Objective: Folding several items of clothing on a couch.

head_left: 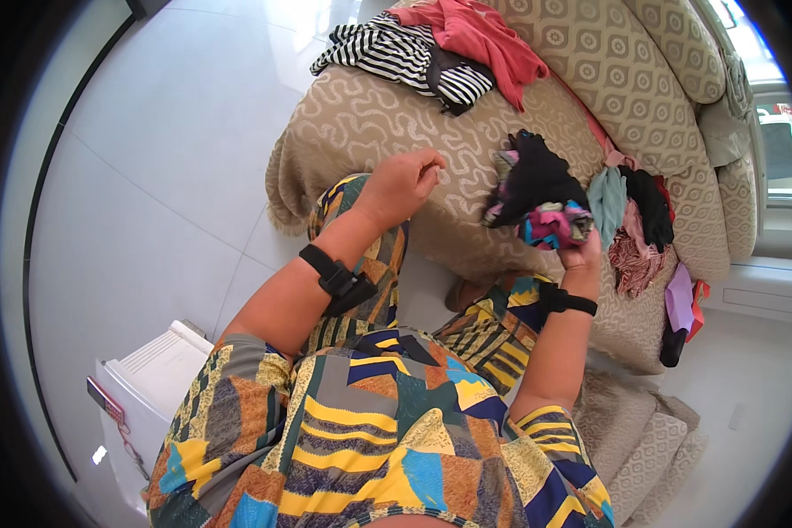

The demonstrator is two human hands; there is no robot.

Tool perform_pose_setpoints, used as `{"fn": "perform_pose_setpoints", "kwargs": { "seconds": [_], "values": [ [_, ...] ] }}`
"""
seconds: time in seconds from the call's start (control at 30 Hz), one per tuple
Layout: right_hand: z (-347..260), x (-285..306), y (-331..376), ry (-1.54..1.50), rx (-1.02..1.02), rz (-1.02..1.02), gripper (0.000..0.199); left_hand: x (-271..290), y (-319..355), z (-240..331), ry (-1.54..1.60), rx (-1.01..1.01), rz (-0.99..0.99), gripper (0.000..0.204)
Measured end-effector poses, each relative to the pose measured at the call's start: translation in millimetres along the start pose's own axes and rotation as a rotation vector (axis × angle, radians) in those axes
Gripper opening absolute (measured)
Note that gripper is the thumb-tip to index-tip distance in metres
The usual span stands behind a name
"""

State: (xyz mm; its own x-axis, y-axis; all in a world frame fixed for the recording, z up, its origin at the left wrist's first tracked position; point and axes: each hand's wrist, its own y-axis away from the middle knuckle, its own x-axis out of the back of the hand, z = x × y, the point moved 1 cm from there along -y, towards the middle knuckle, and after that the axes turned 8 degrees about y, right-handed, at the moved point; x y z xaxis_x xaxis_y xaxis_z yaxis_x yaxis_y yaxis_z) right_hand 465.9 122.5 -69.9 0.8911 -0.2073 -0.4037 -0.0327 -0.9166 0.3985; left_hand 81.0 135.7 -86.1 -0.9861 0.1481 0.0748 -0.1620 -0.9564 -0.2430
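My right hand (581, 254) grips the near edge of a bunched black garment (546, 174) with pink, blue and white patterned parts. The garment is held at the sofa, and its exact kind does not show. My left hand (402, 187) is to the left of it, above the front of the seat. Its fingers are curled together, and I see nothing in them. Right of the garment lies a pile of clothes: a pale green cloth (606, 195), a black cloth (649, 211) and a red-and-white striped cloth (634, 262).
A beige patterned sofa cover (352, 123) spreads ahead of me. At the far end lie a black-and-white striped garment (383, 55) and a coral red garment (475, 40). A lilac cloth (678, 297) hangs at the right edge. Behind my left arm stands a white cabinet (154, 374).
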Motion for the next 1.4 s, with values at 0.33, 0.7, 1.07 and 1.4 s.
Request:
{"fn": "perform_pose_setpoints", "kwargs": {
  "seconds": [0.33,0.7,1.07,1.4],
  "values": [
    [-102,-178,-48,0.206,0.875,0.542,0.042,0,2,4,-0.018,0.033,-0.056,0.014],
    [47,-183,-116,1.723,0.902,-0.179,0.073,-9,3,5,0.024,0.088,-0.049,0.014],
    [-7,-59,-83,1.865,0.533,0.058,0.051,-13,-1,0,-0.006,0.103,-0.061,0.014],
    [-36,102,-5,1.913,0.568,0.729,0.057,-17,-3,-1,-0.104,0.186,-0.12,0.014]
  ]
}}
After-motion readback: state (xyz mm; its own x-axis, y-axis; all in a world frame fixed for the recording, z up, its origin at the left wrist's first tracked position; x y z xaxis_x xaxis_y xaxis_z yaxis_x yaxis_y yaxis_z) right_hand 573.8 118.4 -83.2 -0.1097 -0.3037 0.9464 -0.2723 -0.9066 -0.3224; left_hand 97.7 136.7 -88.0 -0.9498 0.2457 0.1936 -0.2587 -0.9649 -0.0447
